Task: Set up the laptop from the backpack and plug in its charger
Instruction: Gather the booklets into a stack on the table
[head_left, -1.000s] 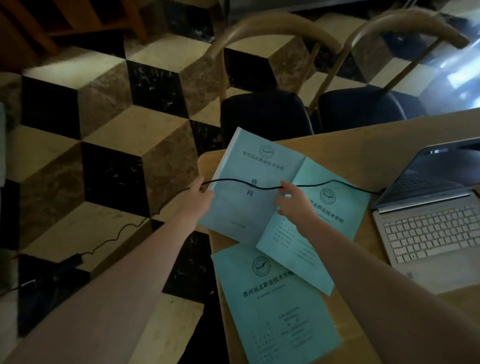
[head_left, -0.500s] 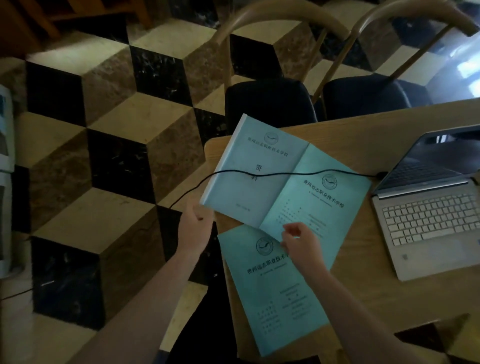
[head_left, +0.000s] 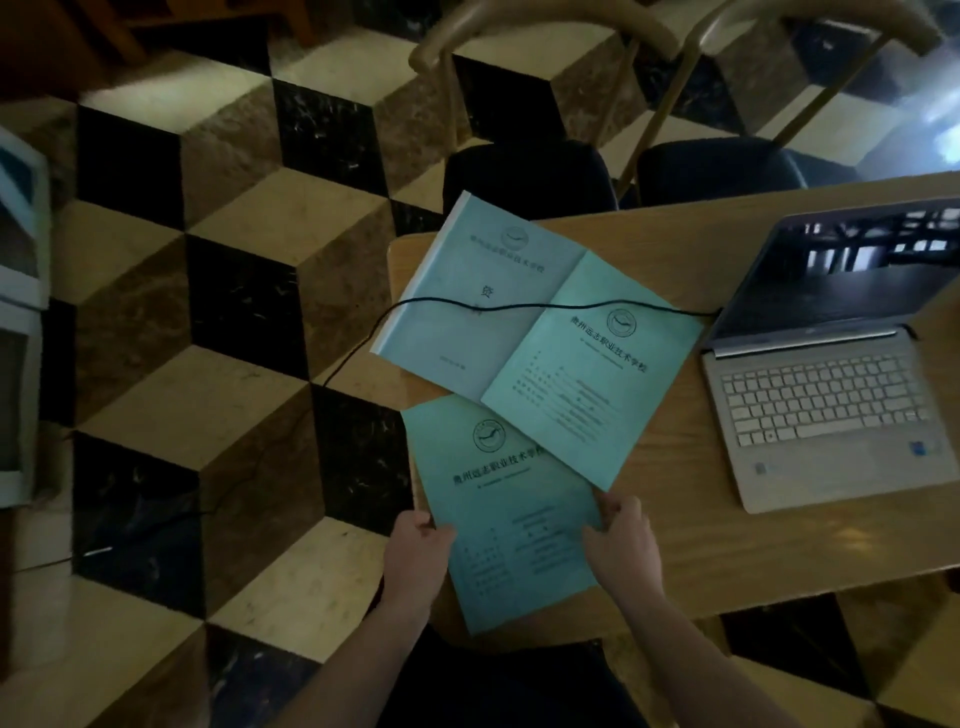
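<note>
An open silver laptop (head_left: 826, 395) sits on the right of the wooden table (head_left: 727, 530). A black charger cable (head_left: 519, 306) runs from the laptop's left side across two teal booklets (head_left: 545, 338) and drops off the table's left edge to the floor. A third teal booklet (head_left: 509, 514) lies nearest me. My left hand (head_left: 418, 545) grips its left edge and my right hand (head_left: 621, 540) grips its right edge.
Two dark-cushioned chairs (head_left: 524, 171) with curved wooden backs stand behind the table. The floor (head_left: 208, 312) is a cube-patterned tile. A pale box-like object (head_left: 21, 312) is at the far left. The cable trails over the floor toward the lower left.
Both hands let go of the charger cable, which now lies on the booklets. They dropped toward me and took hold of the nearest booklet's two side edges.
</note>
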